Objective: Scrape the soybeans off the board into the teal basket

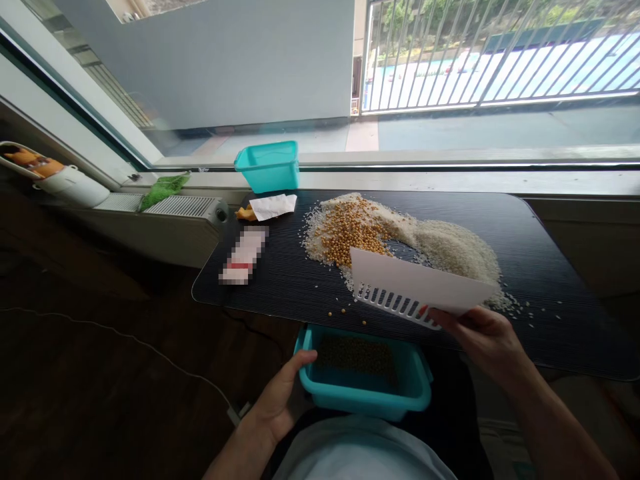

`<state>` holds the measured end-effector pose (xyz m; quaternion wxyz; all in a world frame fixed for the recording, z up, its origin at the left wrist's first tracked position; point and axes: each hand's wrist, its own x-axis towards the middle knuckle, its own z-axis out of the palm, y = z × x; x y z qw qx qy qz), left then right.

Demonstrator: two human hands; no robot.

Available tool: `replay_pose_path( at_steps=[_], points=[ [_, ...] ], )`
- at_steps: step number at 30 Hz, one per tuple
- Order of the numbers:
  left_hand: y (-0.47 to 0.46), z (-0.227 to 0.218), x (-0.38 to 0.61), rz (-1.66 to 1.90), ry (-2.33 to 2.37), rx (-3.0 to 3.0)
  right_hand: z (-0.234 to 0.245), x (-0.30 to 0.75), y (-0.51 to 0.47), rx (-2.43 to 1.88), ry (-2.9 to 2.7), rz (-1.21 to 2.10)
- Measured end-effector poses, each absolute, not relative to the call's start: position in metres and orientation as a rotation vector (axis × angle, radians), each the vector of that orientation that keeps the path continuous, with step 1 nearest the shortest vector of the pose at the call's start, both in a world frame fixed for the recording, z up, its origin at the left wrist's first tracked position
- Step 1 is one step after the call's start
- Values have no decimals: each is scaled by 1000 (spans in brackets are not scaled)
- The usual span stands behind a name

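My right hand (487, 340) is closed on the right end of a white sheet (417, 280) with a row of slots along its lower edge. The sheet is tilted above the front part of the dark table (285, 280), partly covering the grains behind it. My left hand (280, 403) grips the left rim of a teal plastic bin (365, 402), thumb over the edge, the other fingers mostly hidden. Small dark grains or beans (357, 355) lie in the bin. Yellow soybeans (350, 230) rest on white rice at the pile's left; a plain rice heap (455, 247) spreads rightward.
Another teal bin (270, 170) stands at the table's back left, by the window. A white paper (274, 207) and a blurred pink-white item (245, 257) lie on the left side. A radiator (185, 208) with a green cloth (165, 190) is beyond; a white cable (165, 360) crosses the floor.
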<state>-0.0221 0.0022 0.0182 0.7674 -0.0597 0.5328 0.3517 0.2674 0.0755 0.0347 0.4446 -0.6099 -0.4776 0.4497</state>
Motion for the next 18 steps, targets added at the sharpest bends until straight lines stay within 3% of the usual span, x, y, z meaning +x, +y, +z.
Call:
replay_pose_path(
  at_steps=[18],
  points=[
    [0,14,-41,795,1163,-114,32,228,75,-1402,-1377,1270]
  ],
)
